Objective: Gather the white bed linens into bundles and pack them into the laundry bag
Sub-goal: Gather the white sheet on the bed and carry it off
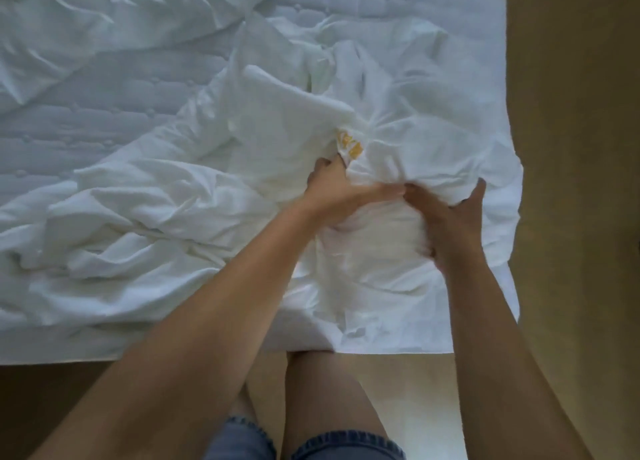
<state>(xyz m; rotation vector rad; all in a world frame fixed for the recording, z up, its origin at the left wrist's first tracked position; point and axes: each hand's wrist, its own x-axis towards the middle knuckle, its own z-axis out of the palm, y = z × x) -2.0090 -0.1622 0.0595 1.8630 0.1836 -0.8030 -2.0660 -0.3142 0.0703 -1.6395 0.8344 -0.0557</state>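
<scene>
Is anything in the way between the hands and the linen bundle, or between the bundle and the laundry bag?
Nothing blocks the hands: left hand and right hand both grip the bunched white linen. The laundry bag is not in view, so that path cannot be judged.

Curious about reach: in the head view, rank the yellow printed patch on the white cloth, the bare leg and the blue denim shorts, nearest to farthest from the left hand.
1. Yellow printed patch on white cloth, at the left hand's fingertips.
2. Bare leg, below the bed's near edge.
3. Blue denim shorts, bottom of view.
</scene>
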